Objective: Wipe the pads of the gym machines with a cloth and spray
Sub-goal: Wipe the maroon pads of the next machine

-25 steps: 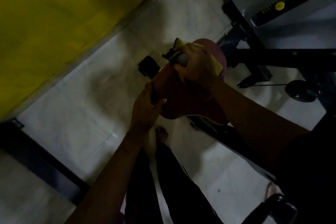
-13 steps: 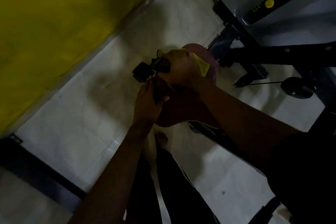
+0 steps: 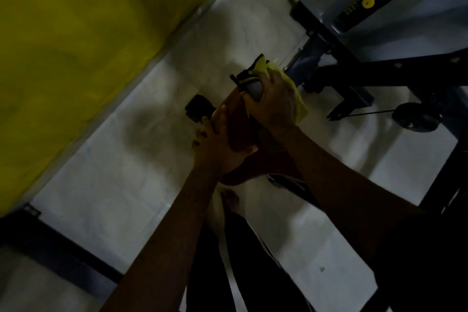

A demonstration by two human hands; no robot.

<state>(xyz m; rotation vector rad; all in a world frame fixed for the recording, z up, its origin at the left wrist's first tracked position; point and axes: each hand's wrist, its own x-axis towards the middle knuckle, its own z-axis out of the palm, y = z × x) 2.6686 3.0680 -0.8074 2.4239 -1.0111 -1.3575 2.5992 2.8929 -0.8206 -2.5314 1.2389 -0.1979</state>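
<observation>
Head view: dim gym, pale tiled floor (image 3: 106, 197) beside a yellow wall (image 3: 76, 45). The reddish pad (image 3: 236, 119) sits at centre, before a dark machine frame (image 3: 354, 78). The left hand (image 3: 217, 149) grips the pad's edge. The right hand (image 3: 274, 102), atop the pad, clasps a spray bottle (image 3: 253, 87) and a yellow cloth (image 3: 301, 109) together.

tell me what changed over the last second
The right hand, gripping the spray bottle and yellow cloth, swept across the red pad toward its left edge, then back to the far end. The left hand seems to have slid slightly further up the pad's left side. Unchanged: both hands keep their holds and the pad stays put.
</observation>
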